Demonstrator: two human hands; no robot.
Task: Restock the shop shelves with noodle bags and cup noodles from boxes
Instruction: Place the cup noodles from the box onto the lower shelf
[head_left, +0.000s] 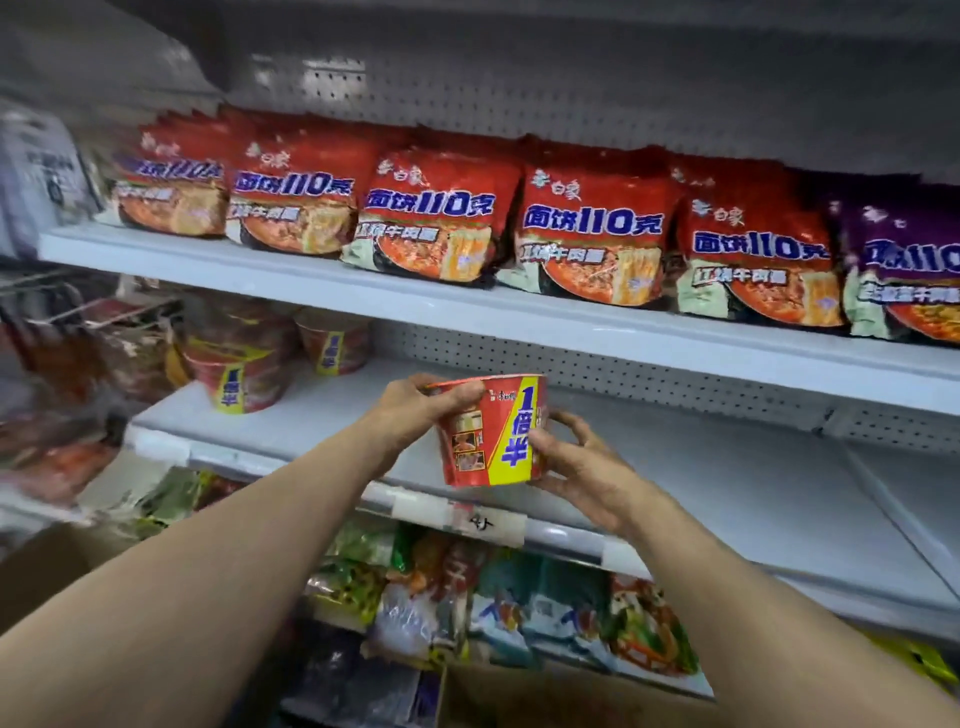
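Both hands hold the cup upright, left hand at the rim, right hand low; it hovers over the middle shelf, other cups off left.

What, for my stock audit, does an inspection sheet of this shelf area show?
Surface: middle shelf, bare at right.
Job's things: held cup above the shelf's front; two cups at its left; red bags in a row on top shelf, purple bag at right.
Clutter: mixed packets below the middle shelf.
Hands: left hand grips the cup's rim, right hand its side.
Cables: nothing seen.
Surroundings: pegboard behind; cardboard box below.
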